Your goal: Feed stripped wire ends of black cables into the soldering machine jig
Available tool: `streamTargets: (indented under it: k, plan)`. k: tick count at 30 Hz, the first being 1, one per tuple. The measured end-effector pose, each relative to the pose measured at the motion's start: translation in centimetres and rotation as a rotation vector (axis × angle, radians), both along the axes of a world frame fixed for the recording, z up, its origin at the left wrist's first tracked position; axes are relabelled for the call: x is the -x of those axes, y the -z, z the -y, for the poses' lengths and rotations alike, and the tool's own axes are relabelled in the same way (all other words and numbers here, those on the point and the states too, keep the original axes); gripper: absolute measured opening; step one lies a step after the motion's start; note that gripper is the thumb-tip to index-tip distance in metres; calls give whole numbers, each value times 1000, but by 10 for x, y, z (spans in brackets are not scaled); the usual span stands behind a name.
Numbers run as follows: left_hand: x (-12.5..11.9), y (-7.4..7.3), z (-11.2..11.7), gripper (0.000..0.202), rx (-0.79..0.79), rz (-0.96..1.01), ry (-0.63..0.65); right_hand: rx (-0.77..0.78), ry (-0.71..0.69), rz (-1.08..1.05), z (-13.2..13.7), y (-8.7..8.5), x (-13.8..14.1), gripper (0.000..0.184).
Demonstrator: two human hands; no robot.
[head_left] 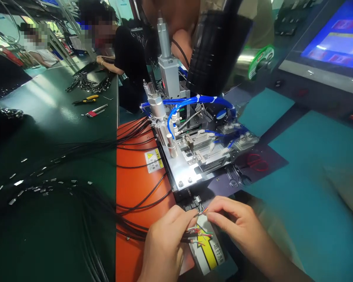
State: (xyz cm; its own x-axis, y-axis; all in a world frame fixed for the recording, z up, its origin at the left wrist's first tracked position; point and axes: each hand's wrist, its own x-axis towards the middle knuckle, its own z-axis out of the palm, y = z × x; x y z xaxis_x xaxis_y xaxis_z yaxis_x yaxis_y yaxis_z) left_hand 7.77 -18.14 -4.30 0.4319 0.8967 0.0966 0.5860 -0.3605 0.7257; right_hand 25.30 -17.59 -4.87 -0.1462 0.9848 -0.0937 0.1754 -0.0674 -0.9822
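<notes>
My left hand grips several black cables near their stripped ends, and thin coloured wire cores fan out past its fingers. My right hand pinches some of these red, yellow and green cores between fingertips and thumb, just above a white-and-yellow arrow label. Both hands sit at the front of a pneumatic bench machine with a metal plate, blue air tubes and a small black fixture. The cables trail left across an orange mat.
A dark green workbench to the left holds cables with metal terminals, yellow-handled pliers and a hand tool. Red scissors and wrenches lie behind the machine. A co-worker works farther along; a lit screen stands right.
</notes>
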Motion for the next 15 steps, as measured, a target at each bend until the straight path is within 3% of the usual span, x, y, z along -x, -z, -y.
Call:
streamTargets:
  k: [9, 15]
  plan:
    - [-8, 0, 1, 24, -184, -40, -87, 188, 29, -135, -2, 2, 6, 15]
    - [-6, 4, 7, 37, -263, -59, -127, 538, 6, -466, -5, -2, 8, 16]
